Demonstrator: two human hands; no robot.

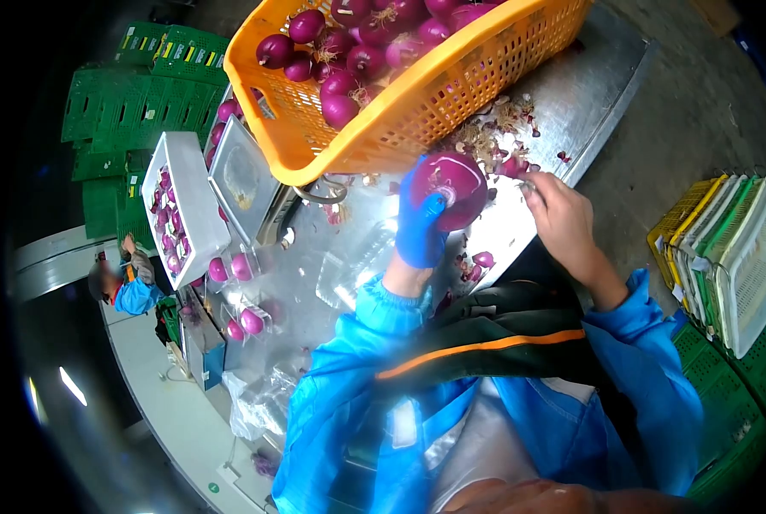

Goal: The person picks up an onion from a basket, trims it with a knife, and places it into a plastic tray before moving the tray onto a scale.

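In my left hand [421, 227], which wears a blue glove, is a large peeled red onion [461, 184], its root end facing me. My bare right hand [561, 224] is a little to the right of the onion, apart from it. Its thumb and fingers are pinched together, and whatever small thing they may hold is too hidden to name. Loose onion skins [490, 141] lie scattered on the metal table [601, 73] beyond both hands. More skin scraps [470, 267] are below the onion, near the table edge.
A yellow crate [383, 128] of red onions stands at the back. To the left are a scale [244, 176], a white box of onions [190, 218], packed onions [250, 319] and clear plastic trays [348, 265]. Stacked baskets [747, 265] stand at right. Another person [134, 287] is far left.
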